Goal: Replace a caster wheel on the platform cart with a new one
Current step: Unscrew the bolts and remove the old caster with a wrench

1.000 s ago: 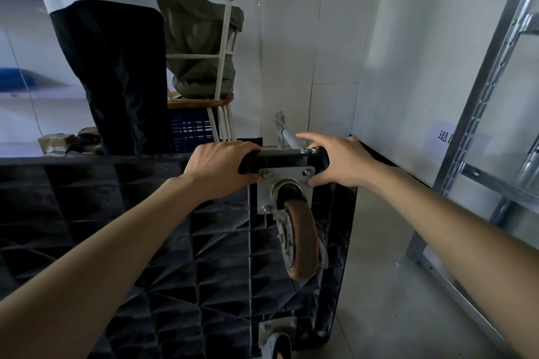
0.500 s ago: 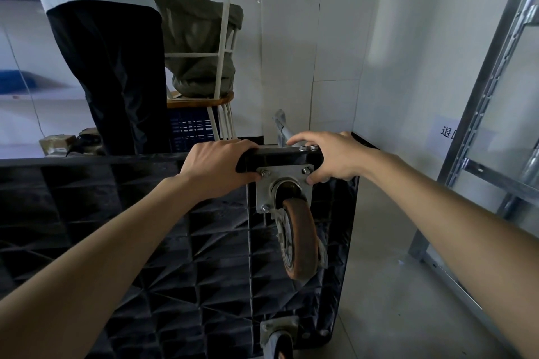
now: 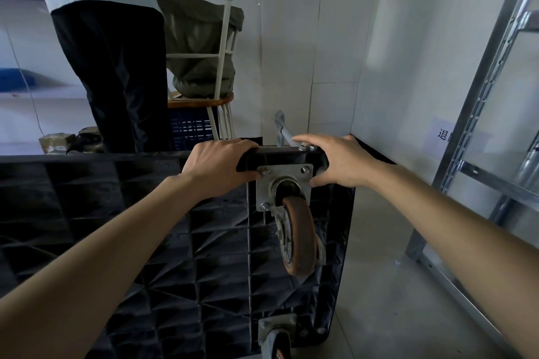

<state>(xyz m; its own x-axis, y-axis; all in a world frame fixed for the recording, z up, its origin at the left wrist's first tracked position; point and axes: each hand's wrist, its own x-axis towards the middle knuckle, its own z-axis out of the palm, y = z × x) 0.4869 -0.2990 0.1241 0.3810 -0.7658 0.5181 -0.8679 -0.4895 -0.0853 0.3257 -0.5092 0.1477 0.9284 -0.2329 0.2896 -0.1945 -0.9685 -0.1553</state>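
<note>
Both hands, left hand (image 3: 217, 165) and right hand (image 3: 339, 163), are gripping the upturned platform cart (image 3: 145, 227) at its top corner, seemingly flanking 1 caster wheel (image 3: 297, 239).

The walls (image 3: 291, 38) are white and smooth, with thin lines between big panels. They meet in a corner at the back. The floor (image 3: 393, 285) is grey and bare. On the right stands a metal shelf frame (image 3: 478, 114) with rows of small holes. A paper sign (image 3: 446, 134) with dark writing sticks to the wall beside it. At the back, a white chair (image 3: 221, 67) with a round wooden seat holds a grey-green bag (image 3: 195, 38). A dark blue crate (image 3: 189, 130) sits under the chair. A person (image 3: 113, 67) in dark trousers and a white top stands on the left. The light is soft and dim.
</note>
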